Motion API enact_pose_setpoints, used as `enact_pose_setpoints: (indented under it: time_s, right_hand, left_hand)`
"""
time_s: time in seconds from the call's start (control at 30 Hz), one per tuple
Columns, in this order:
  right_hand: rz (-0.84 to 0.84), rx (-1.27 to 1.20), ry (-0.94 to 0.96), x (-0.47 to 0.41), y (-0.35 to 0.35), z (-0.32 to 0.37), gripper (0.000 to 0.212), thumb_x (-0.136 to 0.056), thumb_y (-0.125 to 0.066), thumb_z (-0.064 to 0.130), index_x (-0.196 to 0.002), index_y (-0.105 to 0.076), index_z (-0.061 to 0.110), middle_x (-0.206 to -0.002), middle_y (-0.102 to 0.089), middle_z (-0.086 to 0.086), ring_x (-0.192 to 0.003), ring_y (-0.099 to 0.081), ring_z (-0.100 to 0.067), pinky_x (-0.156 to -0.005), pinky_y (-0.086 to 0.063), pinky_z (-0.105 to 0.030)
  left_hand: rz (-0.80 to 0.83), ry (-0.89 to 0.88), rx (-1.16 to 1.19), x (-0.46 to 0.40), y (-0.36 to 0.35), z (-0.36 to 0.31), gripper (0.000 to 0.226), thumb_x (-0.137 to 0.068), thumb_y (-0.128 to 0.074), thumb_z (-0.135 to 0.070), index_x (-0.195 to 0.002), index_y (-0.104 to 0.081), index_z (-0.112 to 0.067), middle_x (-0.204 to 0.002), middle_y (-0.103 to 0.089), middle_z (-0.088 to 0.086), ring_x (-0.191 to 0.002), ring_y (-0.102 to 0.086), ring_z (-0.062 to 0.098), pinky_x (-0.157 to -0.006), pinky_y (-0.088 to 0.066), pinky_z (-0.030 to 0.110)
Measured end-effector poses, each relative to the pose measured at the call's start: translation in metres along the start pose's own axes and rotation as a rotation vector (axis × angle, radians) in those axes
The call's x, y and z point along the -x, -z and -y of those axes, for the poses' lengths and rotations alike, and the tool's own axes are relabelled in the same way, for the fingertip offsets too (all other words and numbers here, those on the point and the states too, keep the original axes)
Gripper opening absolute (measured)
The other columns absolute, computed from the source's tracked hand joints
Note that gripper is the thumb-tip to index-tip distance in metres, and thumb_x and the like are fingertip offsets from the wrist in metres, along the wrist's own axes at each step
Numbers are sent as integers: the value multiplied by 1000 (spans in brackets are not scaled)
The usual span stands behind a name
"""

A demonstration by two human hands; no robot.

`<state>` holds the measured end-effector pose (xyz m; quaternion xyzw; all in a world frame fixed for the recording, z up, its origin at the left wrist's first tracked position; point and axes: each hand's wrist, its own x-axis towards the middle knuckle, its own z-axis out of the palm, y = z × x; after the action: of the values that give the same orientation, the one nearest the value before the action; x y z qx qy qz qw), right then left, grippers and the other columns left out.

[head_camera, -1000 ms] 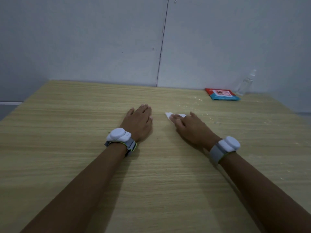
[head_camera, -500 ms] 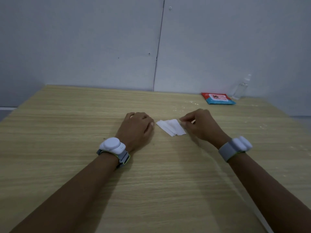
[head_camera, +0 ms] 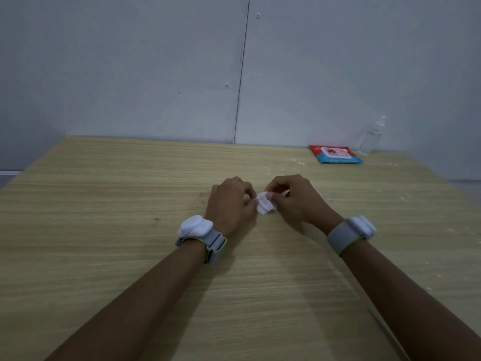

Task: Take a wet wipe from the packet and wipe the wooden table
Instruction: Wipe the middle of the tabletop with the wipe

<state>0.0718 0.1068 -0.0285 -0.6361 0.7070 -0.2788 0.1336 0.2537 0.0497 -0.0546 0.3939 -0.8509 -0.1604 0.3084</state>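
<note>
A small white wet wipe [head_camera: 264, 205] is held between both hands at the middle of the wooden table [head_camera: 104, 204]. My right hand [head_camera: 294, 200] pinches its right side with thumb and fingers. My left hand [head_camera: 230, 204] has curled fingers at the wipe's left edge and pinches it too. The wipe is folded or bunched and lifted slightly off the surface. The red and blue wet wipe packet [head_camera: 334, 154] lies flat at the far right of the table, near the wall.
A clear plastic bottle [head_camera: 371, 139] stands by the wall just right of the packet. White crumbs or specks [head_camera: 296, 162] are scattered on the wood around the packet and toward the right edge. A grey wall backs the table.
The wipe lay flat under my right hand, which then pinched it. Now both hands have come together and hold the wipe bunched between them; the left hand curled from flat.
</note>
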Motion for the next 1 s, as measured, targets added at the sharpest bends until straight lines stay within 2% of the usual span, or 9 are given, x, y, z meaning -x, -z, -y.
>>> enact_pose_setpoints:
  time_s: [0.1, 0.27, 0.43, 0.53, 0.67, 0.77, 0.83, 0.9, 1.0]
  right_hand:
    - [-27, -273, -30, 7, 5, 5, 11, -94, -70, 14, -99, -76, 21, -90, -76, 4, -83, -72, -9, -73, -59, -22]
    - [-17, -610, -90, 11, 9, 10, 17, -93, -71, 7, -110, -75, 9, -97, -77, -12, -83, -72, -14, -71, -59, -23]
    - [-4, -393, -88, 2, 6, 3, 7, -93, -74, 27, -100, -76, 25, -98, -76, 9, -91, -69, -1, -78, -52, -19]
    - [-150, -219, -73, -7, 4, -3, 4, -92, -74, 23, -94, -71, 25, -92, -72, 10, -85, -68, -4, -78, -57, -25]
    - [-371, 173, 83, -10, 0, -5, 4, -98, -64, 19, -100, -66, 18, -93, -66, 3, -85, -60, -14, -79, -54, -40]
    - [-178, 304, 142, -4, -13, 5, 16, -104, -53, 23, -112, -65, 17, -105, -65, -2, -95, -58, -19, -86, -51, -41]
    - [-10, 318, 153, 2, -23, 10, 33, -108, -46, 34, -129, -64, 17, -130, -65, -4, -121, -57, -22, -107, -43, -35]
    - [99, 349, 139, 6, -28, 9, 51, -110, -33, 43, -152, -47, 18, -159, -45, -2, -150, -35, -16, -122, -20, -27]
    - [210, 486, 66, 3, -25, 2, 63, -110, -17, 51, -164, -19, 19, -171, -17, 2, -158, -8, -11, -127, -4, -35]
  left_hand:
    - [-29, 99, 261, -2, 7, 0, 5, -85, -72, -25, -84, -76, -24, -79, -72, -7, -76, -67, 11, -71, -55, 30]
    - [17, 233, 608, -15, 12, -1, 8, -85, -77, -13, -90, -74, -19, -72, -76, -1, -62, -69, 8, -58, -49, 20]
    - [154, 215, 652, -31, 10, 2, 21, -87, -77, -16, -102, -64, -22, -78, -79, -2, -65, -70, 14, -59, -54, 26]
    - [181, 170, 547, -44, 10, 13, 30, -86, -67, 0, -106, -62, -22, -83, -79, -4, -80, -74, 10, -73, -56, 26]
    - [102, 106, 243, -58, 9, 29, 33, -84, -55, -1, -104, -67, -24, -95, -75, -4, -92, -70, 16, -82, -54, 33]
    - [112, 49, 71, -60, 3, 42, 33, -87, -54, -7, -112, -67, -23, -107, -72, 0, -101, -67, 23, -91, -51, 42]
    - [117, -4, -3, -59, -2, 50, 29, -91, -55, -11, -116, -67, -21, -114, -71, 0, -106, -65, 25, -98, -47, 44]
    - [109, -58, -41, -60, -7, 57, 26, -94, -54, -14, -117, -66, -20, -119, -69, -1, -109, -64, 24, -101, -44, 44]
    - [104, -107, -89, -60, -10, 58, 26, -99, -50, -18, -120, -64, -20, -125, -67, -2, -110, -63, 24, -100, -42, 41]
